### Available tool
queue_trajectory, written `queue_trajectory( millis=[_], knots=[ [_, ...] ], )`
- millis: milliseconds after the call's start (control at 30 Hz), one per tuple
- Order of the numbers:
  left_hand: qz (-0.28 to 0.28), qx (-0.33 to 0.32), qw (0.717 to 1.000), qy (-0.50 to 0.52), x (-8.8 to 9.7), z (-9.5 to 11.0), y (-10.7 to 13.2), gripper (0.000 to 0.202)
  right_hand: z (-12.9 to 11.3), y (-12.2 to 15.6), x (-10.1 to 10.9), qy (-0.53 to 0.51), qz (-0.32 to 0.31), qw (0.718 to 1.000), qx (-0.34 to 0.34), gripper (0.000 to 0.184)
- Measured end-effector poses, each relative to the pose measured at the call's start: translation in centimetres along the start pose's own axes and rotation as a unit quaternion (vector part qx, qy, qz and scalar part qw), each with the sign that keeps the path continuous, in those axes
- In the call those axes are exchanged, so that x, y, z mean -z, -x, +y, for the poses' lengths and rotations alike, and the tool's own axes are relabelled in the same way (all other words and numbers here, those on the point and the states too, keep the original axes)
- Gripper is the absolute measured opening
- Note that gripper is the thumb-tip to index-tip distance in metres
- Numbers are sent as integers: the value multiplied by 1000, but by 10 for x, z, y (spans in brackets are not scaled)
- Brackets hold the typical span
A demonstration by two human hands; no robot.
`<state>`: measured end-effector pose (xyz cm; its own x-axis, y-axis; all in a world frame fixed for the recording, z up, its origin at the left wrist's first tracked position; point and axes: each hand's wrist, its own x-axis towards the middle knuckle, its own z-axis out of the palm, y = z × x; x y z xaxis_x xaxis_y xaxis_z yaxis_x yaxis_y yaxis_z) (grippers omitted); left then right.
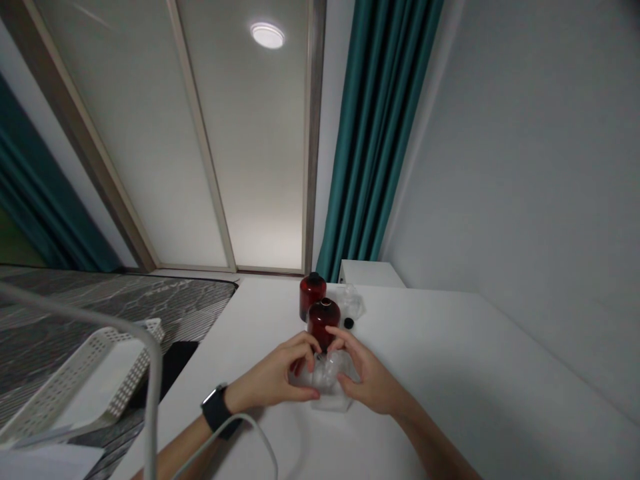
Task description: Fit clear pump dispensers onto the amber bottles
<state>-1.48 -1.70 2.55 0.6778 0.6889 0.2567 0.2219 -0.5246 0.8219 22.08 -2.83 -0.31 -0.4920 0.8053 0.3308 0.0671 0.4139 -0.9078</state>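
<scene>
- The left hand [280, 379] is curled partway closed, its fingertips and thumb pressed to the near side of a clear bottle [327, 385].
- The right hand [369, 381] mirrors it, with the fingers bent over the bottle's top and the thumb on its side, so both hands hold it.
- The clear bottle stands on the white table [475, 373] directly between the two hands; whether it has a cap cannot be told.
- Just beyond the fingertips stands an uncapped dark red bottle [323, 321], very close to the clear one.
- Behind it, farther from the hands, is a second dark red bottle with a black cap [313, 293].
- A small black cap [349, 323] lies just past the right hand's fingers, with crumpled clear wrapping [353, 300] beyond it.
- A dark smartwatch [216, 408] sits on the left wrist, and a white cable [257, 430] curves beside it.
- Well out to the left of the left hand is a white perforated basket [107, 360].
</scene>
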Motion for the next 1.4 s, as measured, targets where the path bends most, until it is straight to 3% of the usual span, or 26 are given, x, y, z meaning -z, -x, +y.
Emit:
queue_trajectory(
  millis=[333, 533, 733, 1100, 1400],
  knots=[
    [4, 1, 1000, -19, -3, -9, 1, 37, 1, 2, -1, 9, 2, 1000, -23, 70],
    [23, 33, 992, -122, 2, -13, 5, 55, -6, 2, 2, 16, -24, 1000, -11, 71],
    [-26, 58, 980, -186, 5, -4, 3, 60, -13, -1, 4, -1, -48, 999, -20, 71],
    [-18, 91, 987, -133, 2, -6, 1, 53, -9, 0, 0, 85, 20, 994, -70, 65],
    [-23, 93, 991, -96, 1, -7, 3, 54, -15, 0, 6, 29, -29, 998, -54, 65]
  ],
)
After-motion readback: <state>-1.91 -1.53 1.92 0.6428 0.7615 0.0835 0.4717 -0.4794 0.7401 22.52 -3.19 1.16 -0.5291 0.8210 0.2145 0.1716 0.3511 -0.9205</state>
